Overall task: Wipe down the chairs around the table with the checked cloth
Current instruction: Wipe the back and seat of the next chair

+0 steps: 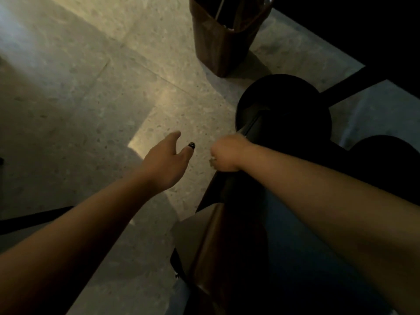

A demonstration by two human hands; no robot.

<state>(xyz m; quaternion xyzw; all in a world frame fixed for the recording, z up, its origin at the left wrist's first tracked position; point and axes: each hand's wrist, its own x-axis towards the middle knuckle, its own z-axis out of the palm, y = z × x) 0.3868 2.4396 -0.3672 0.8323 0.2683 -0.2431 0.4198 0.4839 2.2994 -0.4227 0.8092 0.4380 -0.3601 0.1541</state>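
Note:
The scene is dim. My right hand point(227, 153) is clenched into a fist and rests on the top edge of a brown chair back point(218, 223), which runs from the middle down to the bottom of the view. A small bit of pale cloth point(213, 161) peeks out under the fist; most of it is hidden, and its check pattern is too dark to make out. My left hand point(166, 160) hovers over the floor to the left of the chair, fingers spread and holding nothing.
A black round seat point(284, 105) stands just beyond my right hand, with a second one point(386, 155) at the right edge. The dark table point(363, 30) fills the top right. A brown bin point(222, 42) stands on the speckled stone floor point(91, 87).

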